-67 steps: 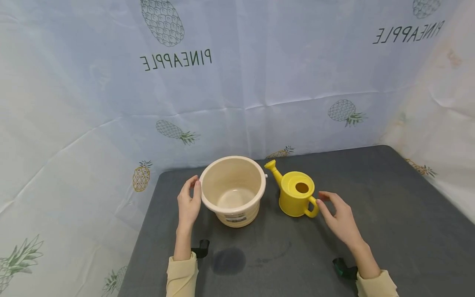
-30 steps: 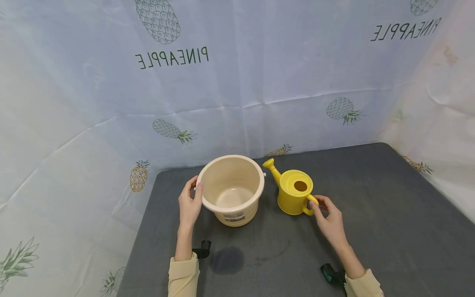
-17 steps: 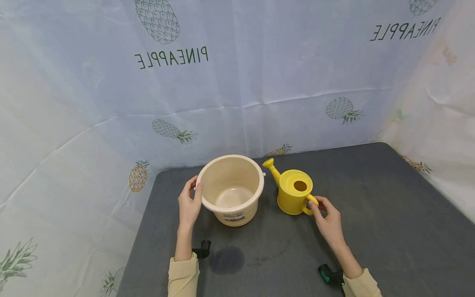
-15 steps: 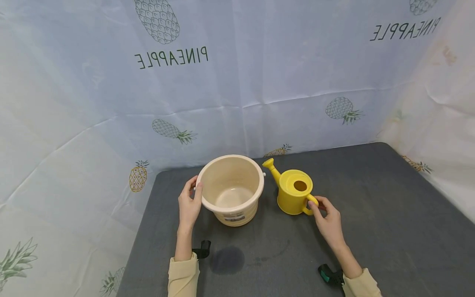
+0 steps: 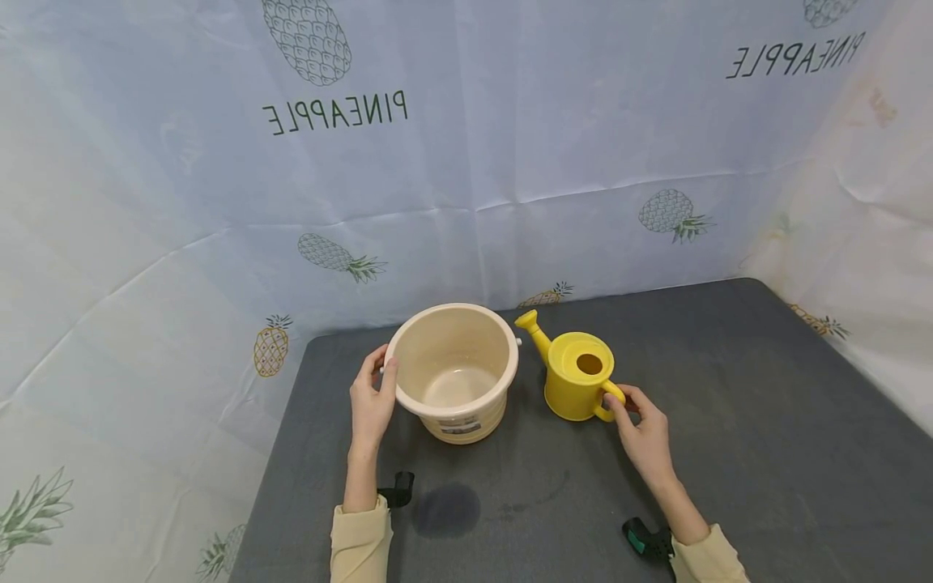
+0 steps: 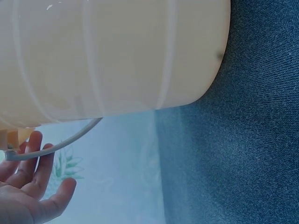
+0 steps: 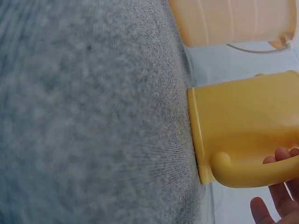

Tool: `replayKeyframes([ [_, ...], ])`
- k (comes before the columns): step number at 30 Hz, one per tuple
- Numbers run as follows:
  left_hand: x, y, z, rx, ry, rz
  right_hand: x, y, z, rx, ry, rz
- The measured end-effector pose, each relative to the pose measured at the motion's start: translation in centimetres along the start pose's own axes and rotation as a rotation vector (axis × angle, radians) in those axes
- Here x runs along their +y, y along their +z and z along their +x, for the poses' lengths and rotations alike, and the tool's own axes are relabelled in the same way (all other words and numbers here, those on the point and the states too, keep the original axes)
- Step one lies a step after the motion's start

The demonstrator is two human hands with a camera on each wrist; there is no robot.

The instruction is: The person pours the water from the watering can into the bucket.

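Note:
A cream plastic bucket stands upright on the dark table, with a printed label on its near side. At its left rim, my left hand holds the edge by the handle pivot, thumb in front and fingers behind. The left wrist view shows these fingers loosely bent beside the bucket's thin white bail. Right of the bucket stands a yellow watering can, its spout pointing back and left. My right hand grips its handle, with fingers passing behind the handle in the right wrist view.
The dark grey tabletop has a damp-looking dark patch near the front. A pale curtain with pineapple prints hangs close behind the back edge and at both sides. Black wrist devices sit below the hands.
My right hand has moved left and closed on the watering can's handle. My left hand has come onto the bucket's rim. Bucket and can have stayed in place; the last half second shows almost no movement.

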State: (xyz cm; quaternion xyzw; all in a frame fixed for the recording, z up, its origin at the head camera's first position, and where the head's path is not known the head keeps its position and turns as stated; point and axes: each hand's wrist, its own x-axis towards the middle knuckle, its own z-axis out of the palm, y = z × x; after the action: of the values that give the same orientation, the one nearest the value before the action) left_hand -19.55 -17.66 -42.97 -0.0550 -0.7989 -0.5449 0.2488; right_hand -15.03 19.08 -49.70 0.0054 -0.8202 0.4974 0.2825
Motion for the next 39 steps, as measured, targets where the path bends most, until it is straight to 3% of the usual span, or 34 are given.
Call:
replayKeyframes([
  [7,0.0,0.0,0.0,0.000,0.008,-0.006,0.0,0.1,0.1,0.020,-0.010,-0.039],
  [14,0.1,-0.1,0.0,-0.017,-0.023,-0.012,0.1,0.0,0.2,0.001,0.052,0.020],
  [20,2.8,-0.4,-0.3,-0.031,-0.020,-0.032,-1.7,-0.4,0.4,-0.010,0.073,0.111],
  [22,3.7,-0.5,-0.5,-0.035,-0.021,-0.022,-2.1,-0.6,0.5,-0.019,0.097,0.144],
  [26,4.2,-0.5,-0.5,-0.038,-0.030,-0.016,-1.2,-0.4,0.8,-0.032,0.175,0.170],
  [31,4.0,-0.5,-0.5,-0.046,-0.027,-0.036,0.0,0.0,1.0,-0.026,0.227,0.190],
  [39,4.1,-0.6,-0.5,-0.053,-0.031,-0.041,-0.2,0.0,1.1,-0.036,0.306,0.183],
])
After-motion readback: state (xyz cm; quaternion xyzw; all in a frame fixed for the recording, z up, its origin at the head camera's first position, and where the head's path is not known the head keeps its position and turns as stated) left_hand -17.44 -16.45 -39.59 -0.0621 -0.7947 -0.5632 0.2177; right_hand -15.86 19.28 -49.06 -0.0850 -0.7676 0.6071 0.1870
